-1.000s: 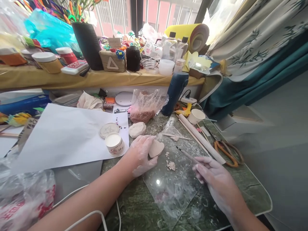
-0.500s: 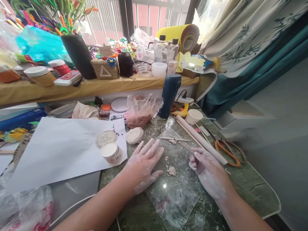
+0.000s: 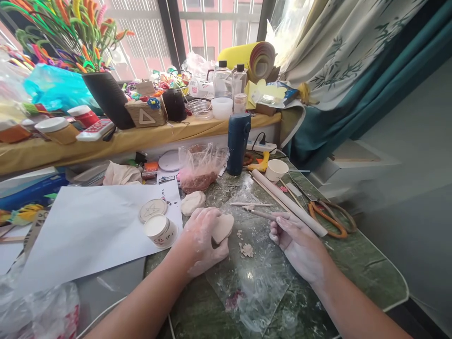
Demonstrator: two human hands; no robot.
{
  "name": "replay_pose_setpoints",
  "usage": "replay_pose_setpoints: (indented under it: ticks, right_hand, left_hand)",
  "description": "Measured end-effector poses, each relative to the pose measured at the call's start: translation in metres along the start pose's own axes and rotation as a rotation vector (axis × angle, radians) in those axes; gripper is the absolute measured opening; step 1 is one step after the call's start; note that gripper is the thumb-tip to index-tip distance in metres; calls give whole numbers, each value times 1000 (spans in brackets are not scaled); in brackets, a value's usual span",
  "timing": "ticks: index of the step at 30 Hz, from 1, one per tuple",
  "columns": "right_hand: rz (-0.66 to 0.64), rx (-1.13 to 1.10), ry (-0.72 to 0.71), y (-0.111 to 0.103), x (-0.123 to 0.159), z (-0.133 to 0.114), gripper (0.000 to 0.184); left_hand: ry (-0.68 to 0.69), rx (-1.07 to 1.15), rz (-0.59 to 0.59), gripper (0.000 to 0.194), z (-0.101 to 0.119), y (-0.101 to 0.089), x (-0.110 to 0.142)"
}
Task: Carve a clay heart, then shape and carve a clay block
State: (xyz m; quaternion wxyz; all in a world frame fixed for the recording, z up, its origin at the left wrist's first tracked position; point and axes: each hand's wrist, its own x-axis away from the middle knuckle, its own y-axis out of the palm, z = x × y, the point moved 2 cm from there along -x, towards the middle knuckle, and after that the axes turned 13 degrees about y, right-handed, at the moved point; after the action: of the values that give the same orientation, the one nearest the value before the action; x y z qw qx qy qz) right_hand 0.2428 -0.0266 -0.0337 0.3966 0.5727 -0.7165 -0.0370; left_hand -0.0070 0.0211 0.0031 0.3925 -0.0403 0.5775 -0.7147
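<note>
My left hand (image 3: pixel 201 238), dusted white, curls its fingers round a flat heart-shaped clay piece (image 3: pixel 223 227) and lifts its edge off the clear plastic sheet (image 3: pixel 254 273). My right hand (image 3: pixel 298 242) is closed on a thin modelling tool (image 3: pixel 261 214) whose tip points left toward the clay. Clay crumbs (image 3: pixel 246 249) lie on the sheet between the two hands. A lump of clay (image 3: pixel 191 202) rests just behind my left hand.
A small white cup (image 3: pixel 160 231) and its round lid (image 3: pixel 152 209) sit on white paper (image 3: pixel 88 221) to the left. A bag of clay (image 3: pixel 201 167), a blue bottle (image 3: pixel 237 143), a rolling pin (image 3: pixel 287 202), a paper cup (image 3: pixel 276 170) and orange scissors (image 3: pixel 330 217) stand behind and right.
Half a second ago my left hand lay flat with spread fingers over the clay; now it has curled and gripped the heart piece. The right hand shifted slightly left with the tool.
</note>
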Motion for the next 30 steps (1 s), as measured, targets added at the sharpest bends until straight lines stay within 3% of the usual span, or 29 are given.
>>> replay_pose_setpoints:
  ticks: [5, 8, 11, 20, 30]
  right_hand:
    - [-110, 193, 72, 17, -11, -11, 38]
    - [-155, 417, 118, 22, -17, -18, 41]
    - [-188, 539, 126, 23, -23, -23, 45]
    - [-79, 549, 151, 20, -33, -17, 41]
    - [-23, 522, 177, 18, -37, -20, 39]
  left_hand:
    - [-37, 15, -103, 62, 7, 9, 4]
    - [13, 83, -179, 85, -1, 7, 11]
    - [17, 190, -218, 90, -12, 3, 17]
    - [-8, 282, -150, 86, -23, 9, 15]
    - [-48, 282, -164, 90, -25, 9, 13]
